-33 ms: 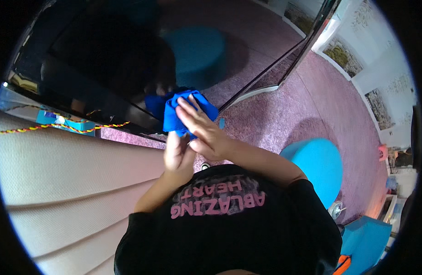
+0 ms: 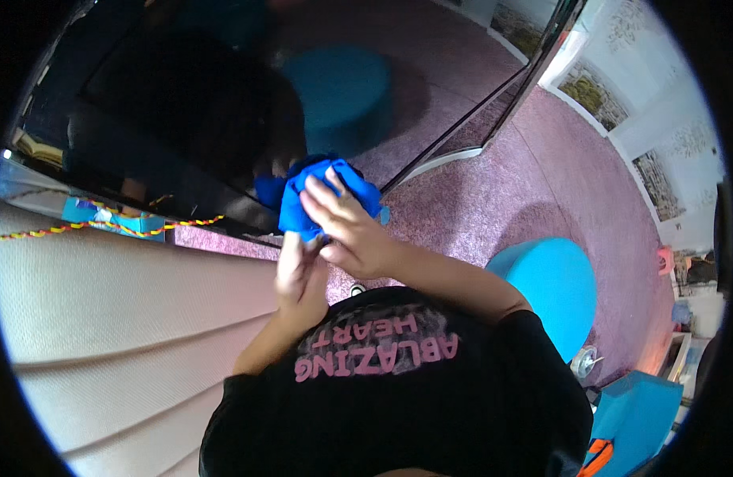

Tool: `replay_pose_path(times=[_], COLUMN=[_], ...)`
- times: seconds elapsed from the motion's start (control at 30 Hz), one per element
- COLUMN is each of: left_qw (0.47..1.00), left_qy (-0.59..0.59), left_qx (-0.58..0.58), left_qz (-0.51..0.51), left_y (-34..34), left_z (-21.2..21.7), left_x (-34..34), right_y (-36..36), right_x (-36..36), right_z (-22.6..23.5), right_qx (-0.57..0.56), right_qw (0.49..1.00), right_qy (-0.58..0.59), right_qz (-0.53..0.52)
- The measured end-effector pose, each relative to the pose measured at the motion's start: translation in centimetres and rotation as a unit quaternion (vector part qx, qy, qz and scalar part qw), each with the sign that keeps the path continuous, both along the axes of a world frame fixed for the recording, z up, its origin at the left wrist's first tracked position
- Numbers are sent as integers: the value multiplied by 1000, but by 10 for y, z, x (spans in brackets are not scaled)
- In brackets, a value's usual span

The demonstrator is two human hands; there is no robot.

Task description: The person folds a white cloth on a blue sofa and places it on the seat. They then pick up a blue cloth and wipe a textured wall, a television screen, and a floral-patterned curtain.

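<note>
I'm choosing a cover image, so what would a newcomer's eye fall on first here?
First, the bright blue cloth just above the centre, under the right hand, with the left hand at its lower edge. Next, the rounded turquoise stool on the pinkish carpet at the right, then the red-and-yellow cord on the left.

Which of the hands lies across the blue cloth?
The right hand, fingers extended over the blue cloth; the left hand sits lower in view, at the cloth's near edge.
</note>
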State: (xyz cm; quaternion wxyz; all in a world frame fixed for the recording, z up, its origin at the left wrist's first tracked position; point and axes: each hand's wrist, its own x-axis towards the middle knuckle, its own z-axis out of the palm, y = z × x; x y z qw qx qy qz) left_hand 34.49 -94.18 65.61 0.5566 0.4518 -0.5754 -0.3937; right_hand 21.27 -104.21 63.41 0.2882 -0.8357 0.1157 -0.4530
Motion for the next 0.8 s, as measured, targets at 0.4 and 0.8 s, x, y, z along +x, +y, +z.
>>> replay_pose_path(times=[0.4, 0.8], left_qw=[964, 921], left_qy=[-149, -201], left_qx=[-191, -269], left_qz=[-112, -198], left_y=[-22, -51], left_z=[-48, -53], left_x=[55, 73], right_y=[-49, 39], right_x=[47, 92], right_z=[-83, -131], right_qx=[27, 236], right_qw=[898, 918], right_qy=[-143, -142], right_qz=[-416, -287])
